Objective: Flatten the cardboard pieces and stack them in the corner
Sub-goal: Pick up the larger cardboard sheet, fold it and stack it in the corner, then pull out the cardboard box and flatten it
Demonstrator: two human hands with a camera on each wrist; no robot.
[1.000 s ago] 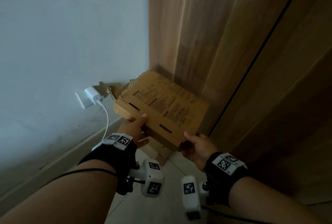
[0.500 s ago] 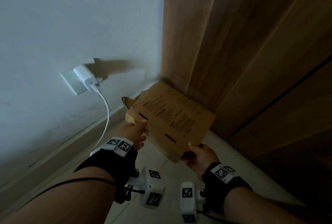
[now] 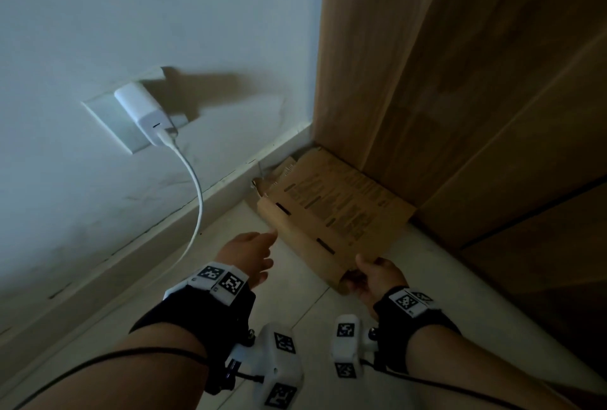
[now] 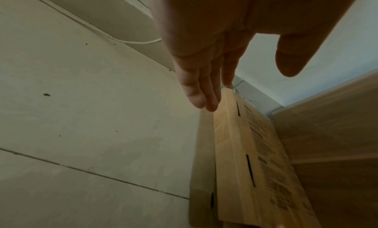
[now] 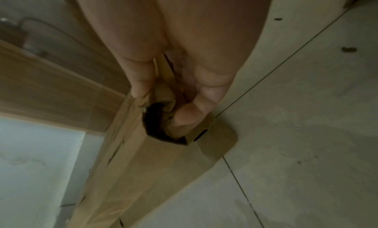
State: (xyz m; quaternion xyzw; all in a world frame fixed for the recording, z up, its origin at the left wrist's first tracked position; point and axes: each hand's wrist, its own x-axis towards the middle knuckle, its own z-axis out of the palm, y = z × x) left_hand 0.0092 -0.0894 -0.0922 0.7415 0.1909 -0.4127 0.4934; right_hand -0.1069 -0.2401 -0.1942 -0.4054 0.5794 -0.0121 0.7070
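Observation:
A flattened brown cardboard piece (image 3: 335, 209) with printed text and slots lies low in the corner between the white wall and the wooden panel, its far end down. My right hand (image 3: 368, 270) pinches its near corner, thumb on top and fingers curled under the cardboard (image 5: 155, 150). My left hand (image 3: 253, 253) is off the board, fingers (image 4: 196, 92) straight and relaxed just beside the cardboard's left edge (image 4: 241, 142). More cardboard beneath it shows torn edges (image 3: 266, 181) at the skirting.
A white charger (image 3: 144, 114) sits in a wall socket at left, its cable (image 3: 193, 199) hanging down to the floor along the skirting board. The wooden panel (image 3: 460, 81) stands right behind the cardboard. Pale floor tiles (image 4: 81, 118) spread beneath my arms.
The cardboard has come down into the corner near the floor. My left hand let go of its left edge and now hovers beside it; my right hand still holds the near corner.

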